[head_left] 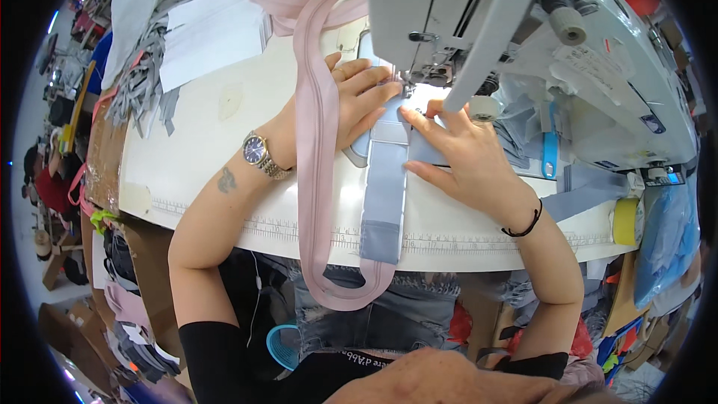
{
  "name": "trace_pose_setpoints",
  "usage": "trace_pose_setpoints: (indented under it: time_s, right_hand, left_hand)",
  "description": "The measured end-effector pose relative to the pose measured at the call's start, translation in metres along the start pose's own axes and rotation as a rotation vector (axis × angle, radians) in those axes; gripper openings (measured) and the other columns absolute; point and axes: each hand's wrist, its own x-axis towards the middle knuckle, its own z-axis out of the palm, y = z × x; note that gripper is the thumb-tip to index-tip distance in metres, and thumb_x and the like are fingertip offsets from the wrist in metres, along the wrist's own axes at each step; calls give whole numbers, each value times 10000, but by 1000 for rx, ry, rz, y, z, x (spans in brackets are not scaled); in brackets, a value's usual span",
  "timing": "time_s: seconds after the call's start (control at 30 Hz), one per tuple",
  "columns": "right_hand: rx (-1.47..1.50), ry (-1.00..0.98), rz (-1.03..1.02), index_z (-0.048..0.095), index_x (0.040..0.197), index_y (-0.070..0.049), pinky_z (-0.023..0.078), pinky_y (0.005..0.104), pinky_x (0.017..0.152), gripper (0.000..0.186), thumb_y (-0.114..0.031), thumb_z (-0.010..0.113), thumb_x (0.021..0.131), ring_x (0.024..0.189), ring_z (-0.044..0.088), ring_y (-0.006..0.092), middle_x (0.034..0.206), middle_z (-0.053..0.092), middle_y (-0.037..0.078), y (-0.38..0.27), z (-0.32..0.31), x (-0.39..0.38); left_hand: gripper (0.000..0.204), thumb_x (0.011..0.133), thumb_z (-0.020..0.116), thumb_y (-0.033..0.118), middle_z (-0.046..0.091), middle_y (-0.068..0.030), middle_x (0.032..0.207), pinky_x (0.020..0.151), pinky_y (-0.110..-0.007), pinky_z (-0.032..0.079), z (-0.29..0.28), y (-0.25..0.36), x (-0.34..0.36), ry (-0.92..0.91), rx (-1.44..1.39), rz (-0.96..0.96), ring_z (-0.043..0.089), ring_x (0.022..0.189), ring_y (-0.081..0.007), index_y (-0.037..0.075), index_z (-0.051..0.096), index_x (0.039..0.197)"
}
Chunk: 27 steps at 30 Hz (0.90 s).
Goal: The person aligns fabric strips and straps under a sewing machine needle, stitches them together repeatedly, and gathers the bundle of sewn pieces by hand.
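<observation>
two hands are flat on a white sewing table (202, 172) with ruler markings printed along its front edge. left hand (351, 101), wearing a metal wristwatch (256, 152), lies open with fingers spread, pressing down on a grey fabric strip (384, 194) right by the needle area of a big white sewing machine (523, 37). right hand (467, 157) is also open, not clenched, fingertips pinning the strip's other edge and a second grey piece that runs off to the right. neither hand is really gripping anything, just holding cloth flat against the table.

the grey strip runs from under the machine head toward the person and hangs a bit over the table's front edge. a long pink zipper tape (314, 142) drapes over the left wrist, comes down from the far side of the table and loops down over the lap.

surface stuff: white paper sheet (213, 34) at the back left, a heap of grey fabric scraps (142, 82) next to it, a yellow tape roll (625, 221) at the right edge. room around looks like a crowded workshop, with cardboard boxes and fabric piles on the floor to the left and blue plastic bags on the right.
</observation>
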Motion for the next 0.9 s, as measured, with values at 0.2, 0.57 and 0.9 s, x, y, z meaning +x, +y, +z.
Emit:
trace_pose_setpoints:
  time_s: [0.2,0.57,0.9]
  right_hand:
    - [-149,47,-168,645,1232,-108,481,416,919,505,-242,794,768,1117,581,260,1191,587,77,-4,-3,-9]
    - [-2,-42,-182,661,1145,-74,438,413,982,440,-241,788,759,1186,565,233,1232,592,50,-13,-9,-5]
    - [35,-103,-44,586,1331,-41,357,500,1103,671,-257,809,736,1336,468,275,1426,521,98,-7,-7,-8]
  left_hand:
    - [316,789,750,159,653,-112,1202,993,-455,478,-5,17,-11,178,-60,197,624,1135,-281,62,676,1080]
    - [385,799,750,165,641,-139,1104,980,-435,506,-11,19,-9,85,-221,138,642,1037,-303,3,647,1132]
    - [343,882,696,242,635,-46,1260,1077,-457,402,-1,7,3,54,-32,31,557,1236,-260,88,656,1187]
